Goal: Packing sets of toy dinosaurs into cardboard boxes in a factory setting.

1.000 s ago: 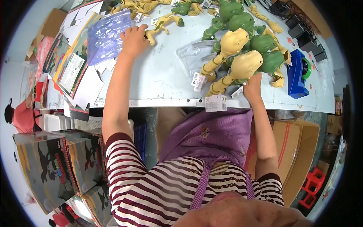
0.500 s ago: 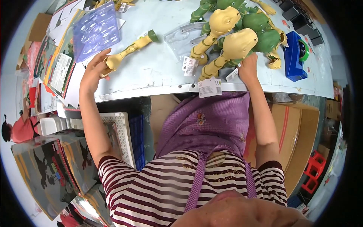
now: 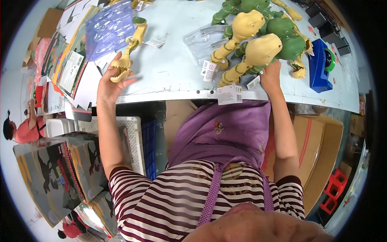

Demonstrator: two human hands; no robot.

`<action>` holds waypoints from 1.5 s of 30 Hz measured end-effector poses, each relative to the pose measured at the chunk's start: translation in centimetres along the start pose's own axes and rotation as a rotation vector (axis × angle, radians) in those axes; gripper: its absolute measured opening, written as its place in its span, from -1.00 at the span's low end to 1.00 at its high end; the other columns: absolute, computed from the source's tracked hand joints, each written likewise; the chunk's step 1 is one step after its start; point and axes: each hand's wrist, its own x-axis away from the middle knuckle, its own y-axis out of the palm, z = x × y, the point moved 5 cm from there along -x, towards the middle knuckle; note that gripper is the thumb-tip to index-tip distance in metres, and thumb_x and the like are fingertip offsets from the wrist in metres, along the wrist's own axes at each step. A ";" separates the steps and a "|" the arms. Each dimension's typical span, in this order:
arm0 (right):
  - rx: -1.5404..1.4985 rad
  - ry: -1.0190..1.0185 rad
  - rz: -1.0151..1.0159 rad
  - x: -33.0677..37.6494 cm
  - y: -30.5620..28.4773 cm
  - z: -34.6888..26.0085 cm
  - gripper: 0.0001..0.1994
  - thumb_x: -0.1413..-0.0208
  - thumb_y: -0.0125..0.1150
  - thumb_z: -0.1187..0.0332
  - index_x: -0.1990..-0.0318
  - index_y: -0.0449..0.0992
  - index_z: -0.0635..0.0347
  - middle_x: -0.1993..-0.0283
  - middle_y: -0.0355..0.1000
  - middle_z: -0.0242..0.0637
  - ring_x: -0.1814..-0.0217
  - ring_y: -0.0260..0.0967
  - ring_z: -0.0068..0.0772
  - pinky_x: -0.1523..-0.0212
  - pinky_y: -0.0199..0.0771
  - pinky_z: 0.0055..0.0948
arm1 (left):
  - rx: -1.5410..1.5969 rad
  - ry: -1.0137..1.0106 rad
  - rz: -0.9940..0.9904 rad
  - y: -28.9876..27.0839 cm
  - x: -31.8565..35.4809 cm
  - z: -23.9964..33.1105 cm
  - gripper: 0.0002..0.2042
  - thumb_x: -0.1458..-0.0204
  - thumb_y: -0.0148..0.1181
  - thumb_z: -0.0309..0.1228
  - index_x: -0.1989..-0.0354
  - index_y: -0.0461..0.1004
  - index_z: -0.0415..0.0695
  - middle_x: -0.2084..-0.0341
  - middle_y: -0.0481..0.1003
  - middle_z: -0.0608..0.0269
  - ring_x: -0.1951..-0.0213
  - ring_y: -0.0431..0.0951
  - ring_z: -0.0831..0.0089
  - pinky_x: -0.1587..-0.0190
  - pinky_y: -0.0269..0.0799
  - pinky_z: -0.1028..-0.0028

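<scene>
My left hand [image 3: 109, 82] grips the open-jawed head of a yellow toy dinosaur [image 3: 128, 50] at the table's near left edge, its green-tipped tail pointing away across the white table [image 3: 173, 68]. My right hand [image 3: 271, 76] rests on a pile of yellow and green toy dinosaurs [image 3: 258, 38] at the near right; whether it grips one is hidden. A clear plastic blister tray [image 3: 201, 38] lies between the two hands. Paper tags [image 3: 229, 93] hang over the table's front edge.
A bluish clear plastic sheet [image 3: 108, 28] and printed cards [image 3: 68, 64] lie far left. A blue tape dispenser [image 3: 320, 64] stands at right. Printed boxes [image 3: 60, 173] and a white crate [image 3: 131, 139] sit below left, cardboard boxes [image 3: 318, 149] below right. Another person [image 3: 22, 129] is at the left rim.
My left hand has pulled the yellow dinosaur nearer along the table's left edge and now holds its head. My right hand stays at the dinosaur pile.
</scene>
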 end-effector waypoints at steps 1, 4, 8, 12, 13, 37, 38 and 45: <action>-0.010 -0.024 0.046 -0.1 -0.1 -0.2 -0.74 0.13 0.05 0.46 0.19 0.46 0.16 0.11 0.36 -0.11 0.06 0.17 0.06 0.08 0.10 -0.15 | 0.072 0.000 0.036 0.1 0.1 -0.4 -0.49 -0.04 -0.14 -0.42 -0.23 0.03 -0.15 0.04 0.32 -0.06 0.13 0.45 0.04 0.17 0.51 0.22; -0.029 -0.018 0.037 -0.2 0.0 -0.2 -0.76 0.07 0.03 0.41 0.20 0.45 0.15 0.13 0.37 -0.10 0.07 0.18 0.05 0.10 0.11 -0.15 | 0.120 0.043 0.057 0.2 0.3 -1.2 -0.49 -0.10 -0.10 -0.30 -0.22 0.03 -0.17 -0.02 0.26 -0.11 0.03 0.36 -0.15 0.07 0.44 0.13; -0.013 -0.015 0.009 -0.1 0.3 0.3 -0.78 0.03 0.00 0.36 0.21 0.46 0.16 0.14 0.37 -0.10 0.08 0.18 0.05 0.11 0.11 -0.15 | 0.452 0.184 -0.072 1.4 0.2 -1.4 -0.34 -0.06 -0.06 0.00 -0.20 0.00 -0.23 -0.13 0.11 -0.14 -0.08 0.21 -0.20 0.03 0.41 0.15; -0.028 -0.001 0.022 -0.1 0.3 0.3 -0.77 0.00 -0.02 0.32 0.22 0.46 0.17 0.15 0.38 -0.10 0.09 0.19 0.06 0.12 0.11 -0.15 | 0.736 0.366 -0.155 0.5 -0.4 -1.0 -0.30 0.06 0.20 -0.27 -0.22 -0.04 -0.17 -0.20 -0.06 -0.11 -0.19 0.02 -0.13 -0.02 0.36 0.22; -0.024 0.004 0.018 -0.1 0.2 0.3 -0.77 0.00 -0.03 0.32 0.22 0.46 0.17 0.15 0.38 -0.11 0.08 0.18 0.05 0.12 0.11 -0.15 | 0.601 0.528 -0.015 -0.7 -1.0 -0.6 -0.34 0.06 0.21 -0.35 -0.20 0.00 -0.15 -0.16 0.05 0.00 -0.14 0.14 0.00 -0.06 0.32 0.23; 0.021 0.116 -0.207 1.0 1.4 1.7 -0.62 0.03 0.03 0.38 -0.01 0.36 0.12 -0.17 0.16 -0.15 -0.21 -0.04 0.06 -0.22 -0.08 -0.10 | -0.276 0.537 -0.125 15.2 -8.8 0.8 -0.70 -0.18 -0.15 -0.25 0.03 0.14 -0.19 0.35 0.40 0.16 0.38 0.49 0.43 0.31 0.44 0.50; 0.024 0.120 -0.206 1.2 1.4 2.0 -0.62 0.03 0.03 0.38 -0.01 0.36 0.12 -0.17 0.16 -0.15 -0.21 -0.04 0.06 -0.22 -0.08 -0.10 | -0.396 0.537 -0.217 16.9 -8.8 0.7 -0.69 -0.16 -0.09 -0.31 0.01 0.11 -0.20 0.36 0.41 0.16 0.37 0.48 0.46 0.31 0.43 0.51; 0.063 0.153 -0.292 1.3 1.6 2.1 -0.58 0.06 0.07 0.44 -0.04 0.32 0.14 -0.19 0.14 -0.14 -0.27 -0.10 0.07 -0.28 -0.16 -0.10 | -0.552 0.463 -0.354 21.2 -11.4 -1.6 -0.47 -0.10 0.01 -0.43 -0.14 -0.14 -0.17 0.34 0.45 0.11 0.40 0.45 0.50 0.32 0.42 0.52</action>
